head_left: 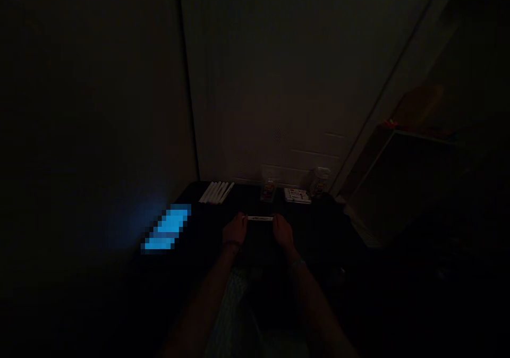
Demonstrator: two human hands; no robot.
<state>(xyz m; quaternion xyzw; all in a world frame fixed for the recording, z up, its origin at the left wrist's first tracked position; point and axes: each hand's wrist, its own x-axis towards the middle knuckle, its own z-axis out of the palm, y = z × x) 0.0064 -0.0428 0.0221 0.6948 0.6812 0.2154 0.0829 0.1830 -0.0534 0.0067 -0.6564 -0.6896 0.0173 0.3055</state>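
Observation:
The room is very dark. My left hand and my right hand reach forward over a dark table. Between them they hold a thin white stick-like object level, one hand closed on each end. I cannot make out what the object is. A row of several similar white sticks lies at the table's far left, beyond my left hand.
A glowing blue screen lies at the table's left edge. At the back stand a small jar, a flat printed box and a pale container. A dark cabinet stands to the right. Walls rise behind.

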